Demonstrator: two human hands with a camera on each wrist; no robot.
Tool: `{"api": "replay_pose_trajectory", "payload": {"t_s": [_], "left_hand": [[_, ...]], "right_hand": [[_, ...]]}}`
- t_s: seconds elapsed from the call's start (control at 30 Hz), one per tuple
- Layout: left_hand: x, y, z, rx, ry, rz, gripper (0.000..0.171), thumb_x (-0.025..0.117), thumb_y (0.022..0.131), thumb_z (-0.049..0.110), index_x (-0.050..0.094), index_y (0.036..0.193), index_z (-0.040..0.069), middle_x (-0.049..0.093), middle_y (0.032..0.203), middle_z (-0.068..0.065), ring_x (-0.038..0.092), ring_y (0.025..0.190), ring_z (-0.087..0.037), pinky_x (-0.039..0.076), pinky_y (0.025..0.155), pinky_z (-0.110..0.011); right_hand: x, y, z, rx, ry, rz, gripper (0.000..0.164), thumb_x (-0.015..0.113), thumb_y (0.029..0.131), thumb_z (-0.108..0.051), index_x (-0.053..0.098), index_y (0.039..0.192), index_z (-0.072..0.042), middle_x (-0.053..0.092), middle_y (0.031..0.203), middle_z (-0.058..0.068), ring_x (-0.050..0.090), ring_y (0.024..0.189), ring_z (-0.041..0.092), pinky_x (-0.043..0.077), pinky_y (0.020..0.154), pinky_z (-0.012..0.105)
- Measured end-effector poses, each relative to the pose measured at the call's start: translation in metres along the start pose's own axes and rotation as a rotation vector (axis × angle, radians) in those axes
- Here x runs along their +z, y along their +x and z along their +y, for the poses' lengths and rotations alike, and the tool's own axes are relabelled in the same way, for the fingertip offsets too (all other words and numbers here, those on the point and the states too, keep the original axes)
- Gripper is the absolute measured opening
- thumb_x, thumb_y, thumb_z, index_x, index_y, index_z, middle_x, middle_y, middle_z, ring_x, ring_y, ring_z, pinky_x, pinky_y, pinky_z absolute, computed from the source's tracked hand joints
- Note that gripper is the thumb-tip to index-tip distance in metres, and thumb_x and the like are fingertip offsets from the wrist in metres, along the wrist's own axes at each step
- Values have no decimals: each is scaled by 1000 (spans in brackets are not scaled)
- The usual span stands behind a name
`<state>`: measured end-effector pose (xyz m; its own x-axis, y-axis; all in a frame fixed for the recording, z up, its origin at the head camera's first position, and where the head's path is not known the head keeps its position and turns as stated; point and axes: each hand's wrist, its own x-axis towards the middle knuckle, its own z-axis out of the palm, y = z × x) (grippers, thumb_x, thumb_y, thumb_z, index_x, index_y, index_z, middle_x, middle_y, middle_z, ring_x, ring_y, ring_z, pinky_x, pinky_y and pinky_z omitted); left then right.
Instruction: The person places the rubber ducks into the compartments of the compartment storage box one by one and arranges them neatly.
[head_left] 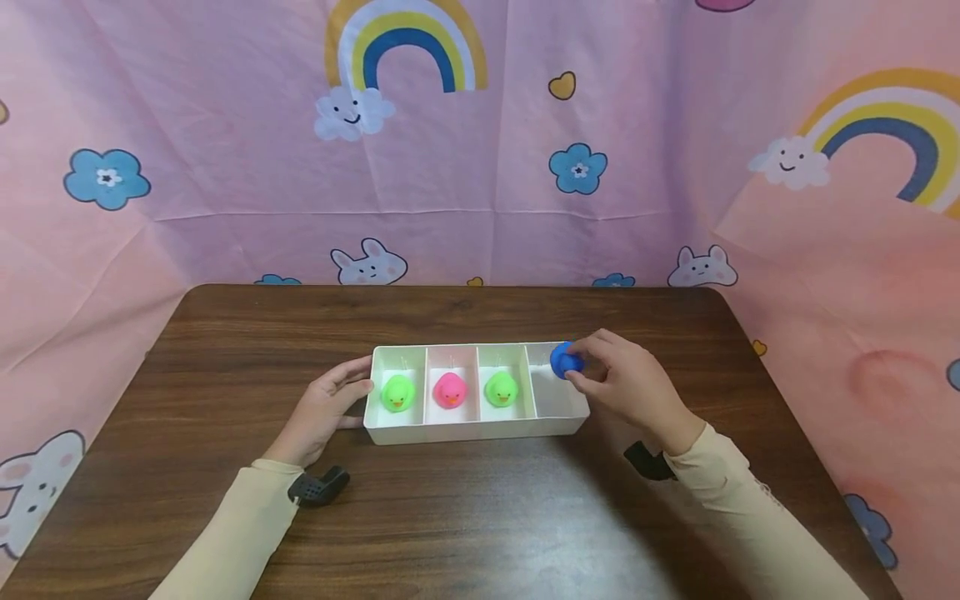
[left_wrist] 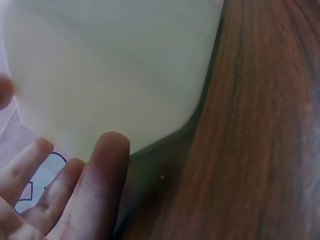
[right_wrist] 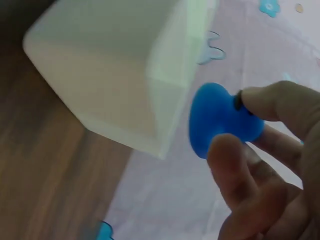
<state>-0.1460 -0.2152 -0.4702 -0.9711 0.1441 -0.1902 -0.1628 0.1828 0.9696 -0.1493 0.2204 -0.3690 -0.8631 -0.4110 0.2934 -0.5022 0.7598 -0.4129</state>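
Note:
A long white box [head_left: 480,432] with several compartments lies across the table. Green toy ducks [head_left: 397,393] sit in its leftmost and third compartments, with a pink toy duck [head_left: 451,391] between them. My left hand [head_left: 318,417] holds the box's left end; in the left wrist view its fingertips [left_wrist: 111,142] meet the end wall. Over the rightmost compartment, my right hand [head_left: 633,383] pinches a small blue toy duck [right_wrist: 215,120] between thumb and fingers. The right wrist view shows it beside the upper edge of the box. Inside that rightmost compartment, no duck shows.
The brown wooden table [head_left: 480,517] reaches back to a pink and purple printed cloth [head_left: 480,167], which also hangs along both sides. Black wrist cameras [head_left: 320,486] sit at both sleeves, low over the tabletop.

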Motion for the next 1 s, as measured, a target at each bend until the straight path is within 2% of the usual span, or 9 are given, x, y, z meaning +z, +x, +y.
{"api": "replay_pose_trajectory", "payload": {"t_s": [0.1,0.2,0.4,0.67,1.0], "left_hand": [[0,1,0,-5,-9,5,61,63,104,37,44,156,12,46,156,-19,59,127,-30,63,86,-41],[0,1,1,-2,-5,-2,62,63,104,38,43,157,11,45,157,-20,57,130,-35,63,87,-42],[-1,1,1,-12,1,4,62,62,105,39,43,157,12,44,157,-20,53,134,-41,63,87,-42],[1,-1,1,-10,-1,8,59,62,105,35,44,156,12,45,156,-20,54,133,-42,63,87,-42],[0,-3,4,-8,-13,7,59,61,105,34,43,157,12,45,157,-20,54,133,-41,63,86,-41]], "right_hand": [[12,1,0,15,-62,-65,26,84,88,-23,75,110,-11,67,95,-2,63,75,12,55,62,28],[21,2,1,-6,-138,-92,27,86,86,-25,76,107,-11,66,90,-1,59,70,12,52,56,29],[32,8,-3,2,-219,-183,28,87,84,-28,76,104,-12,75,100,2,68,78,15,60,65,38],[38,13,-5,74,-224,-272,28,86,85,-26,77,107,-11,77,104,5,71,86,20,61,72,42],[44,15,0,84,-201,-278,28,85,86,-23,76,110,-9,77,104,7,71,88,22,62,74,44]]}}
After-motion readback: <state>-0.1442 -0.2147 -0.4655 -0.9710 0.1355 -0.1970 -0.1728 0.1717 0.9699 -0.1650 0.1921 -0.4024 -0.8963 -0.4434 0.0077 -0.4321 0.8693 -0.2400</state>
